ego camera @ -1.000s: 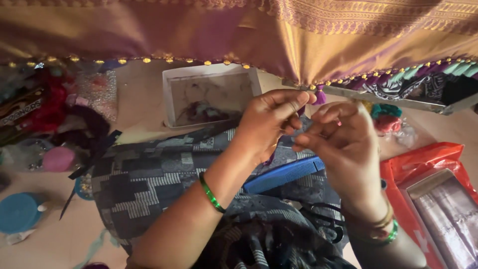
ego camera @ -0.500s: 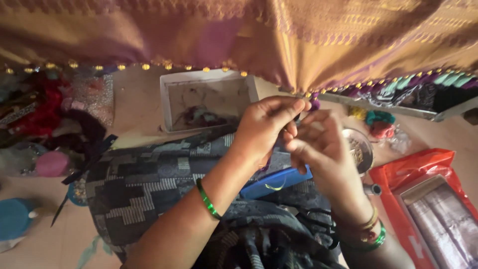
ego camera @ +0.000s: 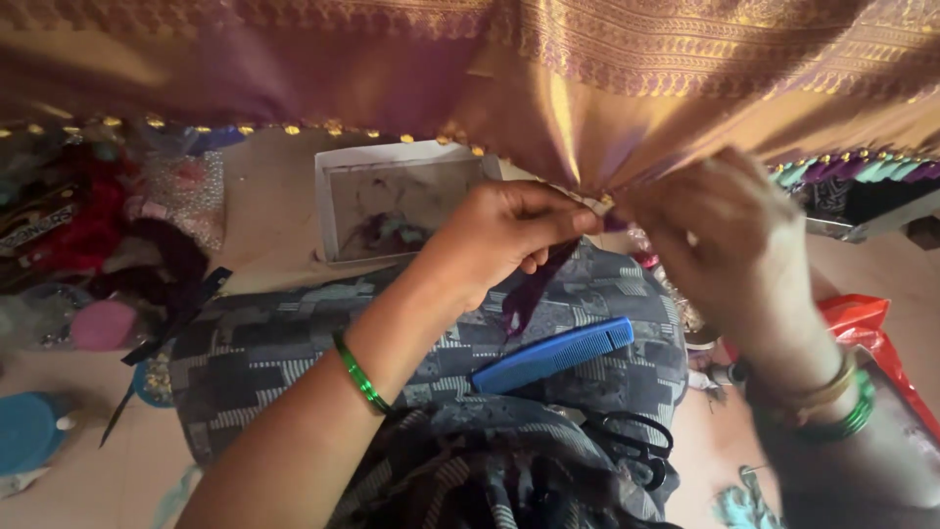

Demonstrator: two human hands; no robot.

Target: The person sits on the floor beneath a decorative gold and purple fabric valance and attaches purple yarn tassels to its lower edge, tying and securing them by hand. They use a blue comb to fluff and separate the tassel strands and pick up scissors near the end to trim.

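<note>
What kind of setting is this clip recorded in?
Probably a home craft or sewing spot on the floor. Both hands pinch the beaded edge of a purple and gold woven cloth; a blue comb, black scissors and a shallow white tray of scraps lie around.

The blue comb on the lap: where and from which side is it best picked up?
Probably at the plain spine of the blue comb, near its raised right end, coming from above. It lies flat and slanted on the patterned cloth with its teeth along one long edge, so fingers pinching across the spine avoid them. The scissors lie apart, below it.
</note>
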